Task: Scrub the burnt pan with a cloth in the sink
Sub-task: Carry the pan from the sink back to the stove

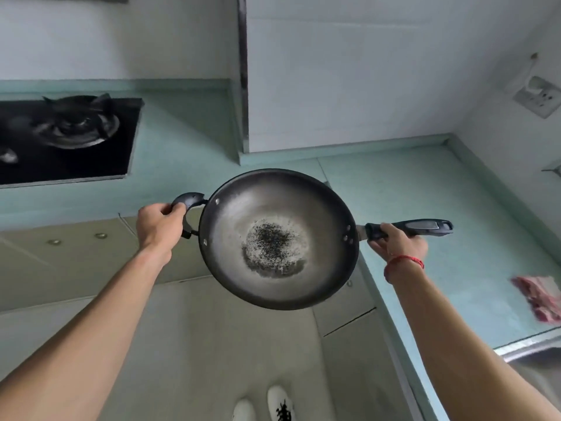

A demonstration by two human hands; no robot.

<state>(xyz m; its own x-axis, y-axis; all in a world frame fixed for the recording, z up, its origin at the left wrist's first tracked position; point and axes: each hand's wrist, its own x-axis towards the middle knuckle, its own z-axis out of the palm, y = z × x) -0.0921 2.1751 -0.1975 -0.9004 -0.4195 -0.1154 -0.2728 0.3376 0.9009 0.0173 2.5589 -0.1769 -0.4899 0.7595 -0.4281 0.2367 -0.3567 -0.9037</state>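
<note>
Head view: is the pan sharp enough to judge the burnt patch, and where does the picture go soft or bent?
Head view, centre: the pan and its burnt patch are sharp, in even soft light with only a dull sheen and no glare. Head view, edges: the stove and the pink cloth are smeared, and the counter lines bow from the wide lens.

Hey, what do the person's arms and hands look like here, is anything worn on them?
The left forearm and right forearm are bare as far as the frame edge, with no sleeves showing. Neither the left hand nor the right hand wears a glove. The only item worn is a thin red string bracelet just behind the right hand; the left side has none.
</note>
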